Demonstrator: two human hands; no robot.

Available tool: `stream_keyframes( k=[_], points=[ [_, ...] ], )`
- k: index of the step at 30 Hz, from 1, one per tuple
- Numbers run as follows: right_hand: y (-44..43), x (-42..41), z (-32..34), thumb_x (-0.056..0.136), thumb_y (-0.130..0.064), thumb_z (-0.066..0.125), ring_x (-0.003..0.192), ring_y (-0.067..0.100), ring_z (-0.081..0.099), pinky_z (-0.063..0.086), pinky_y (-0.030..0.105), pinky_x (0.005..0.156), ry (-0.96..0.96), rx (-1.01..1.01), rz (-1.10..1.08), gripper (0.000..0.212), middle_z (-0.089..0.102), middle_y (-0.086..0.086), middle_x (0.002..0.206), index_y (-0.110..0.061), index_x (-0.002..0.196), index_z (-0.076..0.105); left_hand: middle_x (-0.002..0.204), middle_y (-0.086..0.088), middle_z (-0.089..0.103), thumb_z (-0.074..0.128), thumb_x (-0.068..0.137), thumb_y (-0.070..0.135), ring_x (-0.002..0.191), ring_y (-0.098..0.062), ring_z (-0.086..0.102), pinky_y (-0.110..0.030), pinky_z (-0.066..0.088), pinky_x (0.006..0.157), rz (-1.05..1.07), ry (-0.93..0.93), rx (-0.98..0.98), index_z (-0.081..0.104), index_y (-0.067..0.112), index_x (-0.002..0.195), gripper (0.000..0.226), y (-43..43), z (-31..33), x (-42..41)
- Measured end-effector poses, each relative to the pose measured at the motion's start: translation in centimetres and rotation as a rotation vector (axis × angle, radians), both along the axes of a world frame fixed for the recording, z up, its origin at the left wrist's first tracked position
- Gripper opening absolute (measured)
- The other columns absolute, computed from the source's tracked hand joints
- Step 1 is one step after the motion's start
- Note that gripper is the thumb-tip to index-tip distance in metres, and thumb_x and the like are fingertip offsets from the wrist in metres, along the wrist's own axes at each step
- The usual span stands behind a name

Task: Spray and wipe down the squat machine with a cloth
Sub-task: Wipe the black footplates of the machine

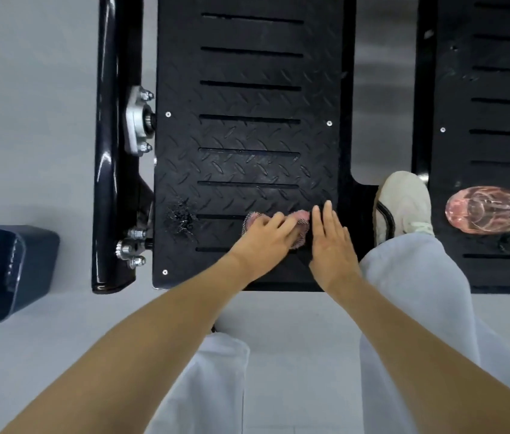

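Observation:
The squat machine's left black footplate [247, 136] has a diamond tread and several slots. My left hand [263, 236] presses a pink checked cloth [302, 222] flat against the plate's near part. My right hand [330, 239] lies flat on the plate just right of the cloth, fingers together and touching its edge. A patch of spray droplets [180, 216] glistens on the plate left of my hands. A clear pinkish spray bottle [488, 206] lies on its side on the right footplate [497, 120].
A glossy black frame tube [106, 151] with silver bolts and a bearing runs along the left plate. A dark blue bin [6, 270] stands on the grey floor at left. My white shoe [403, 205] rests between the two plates; my light trousers fill the foreground.

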State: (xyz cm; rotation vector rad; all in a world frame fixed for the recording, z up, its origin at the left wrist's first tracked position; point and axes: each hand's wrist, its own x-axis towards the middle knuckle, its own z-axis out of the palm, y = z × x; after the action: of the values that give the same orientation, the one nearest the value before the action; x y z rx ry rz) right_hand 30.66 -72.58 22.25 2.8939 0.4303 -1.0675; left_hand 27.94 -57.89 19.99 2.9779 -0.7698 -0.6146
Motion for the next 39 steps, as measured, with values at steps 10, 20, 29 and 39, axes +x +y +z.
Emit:
stream_keyframes(
  k=[10, 20, 29, 39],
  points=[
    [3.1, -0.1, 0.0, 0.093, -0.044, 0.054, 0.147, 0.031, -0.005, 0.017, 0.043, 0.119, -0.007, -0.001, -0.068, 0.093, -0.02, 0.018, 0.156, -0.012, 0.151, -0.011, 0.128, -0.017, 0.034, 0.06, 0.081, 0.001, 0.113, -0.033, 0.039, -0.038, 0.05, 0.083, 0.719, 0.036, 0.242, 0.016, 0.012, 0.148, 0.08, 14.6, 0.4, -0.5],
    [6.5, -1.0, 0.1, 0.08, -0.05, 0.069, 0.147, 0.033, -0.011, 0.01, 0.048, 0.119, 0.08, -0.095, -0.181, 0.117, -0.025, 0.019, 0.154, -0.013, 0.15, -0.017, 0.123, -0.012, 0.037, 0.057, 0.084, 0.01, 0.105, -0.029, 0.045, -0.039, 0.047, 0.082, 0.081, -0.015, 0.063, 0.024, 0.012, 0.149, 0.072, 10.9, -0.2, -3.6],
    [5.9, -1.9, -0.2, 0.088, -0.051, 0.057, 0.147, 0.03, -0.009, 0.012, 0.049, 0.118, 0.022, -0.042, -0.166, 0.1, -0.023, 0.018, 0.155, -0.013, 0.152, -0.01, 0.108, -0.012, 0.05, 0.05, 0.075, 0.005, 0.093, -0.029, 0.05, -0.038, 0.047, 0.074, 0.8, -0.059, 0.145, 0.04, 0.012, 0.141, 0.066, 11.5, -0.7, -4.8],
    [6.2, -2.7, -0.3, 0.08, -0.044, 0.071, 0.147, 0.029, -0.009, 0.021, 0.05, 0.116, 0.001, -0.021, -0.099, 0.111, -0.025, 0.017, 0.154, -0.014, 0.152, -0.007, 0.109, -0.011, 0.045, 0.065, 0.071, 0.013, 0.094, -0.029, 0.049, -0.045, 0.046, 0.082, 0.153, -0.043, 0.148, 0.032, 0.007, 0.14, 0.076, 11.7, 0.1, -8.1]
  ],
)
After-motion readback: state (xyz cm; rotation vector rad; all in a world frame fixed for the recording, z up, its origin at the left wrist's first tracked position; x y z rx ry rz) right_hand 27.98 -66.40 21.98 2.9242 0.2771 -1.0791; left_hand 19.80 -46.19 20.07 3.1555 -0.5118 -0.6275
